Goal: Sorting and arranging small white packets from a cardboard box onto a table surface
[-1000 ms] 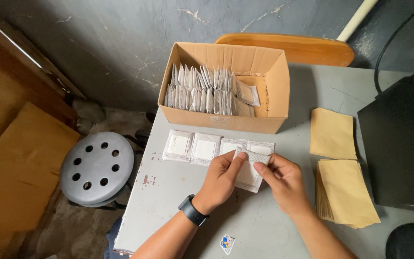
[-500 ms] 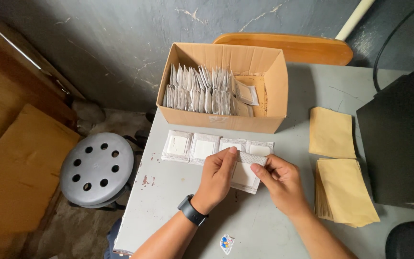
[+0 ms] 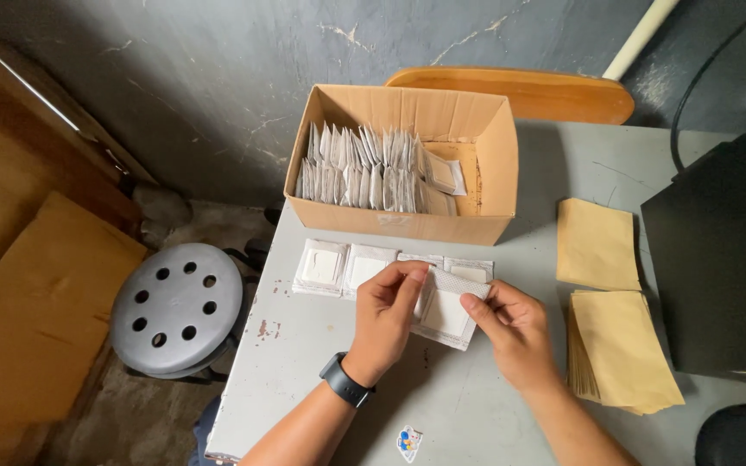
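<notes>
On the grey worktop (image 3: 321,406) at frame centre, both hands' fingers pinch a light, limp white pouch (image 3: 446,312) by its edges: left hand (image 3: 388,318), right hand (image 3: 515,332).

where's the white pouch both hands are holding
In the head view the white pouch sits mid-table between the left hand and right hand, just in front of the cardboard box.

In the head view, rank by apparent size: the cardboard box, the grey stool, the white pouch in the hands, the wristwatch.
1. cardboard box
2. grey stool, close to the box and lower, farther from the camera, so this order is unsure
3. white pouch, held by both hands
4. wristwatch
</notes>
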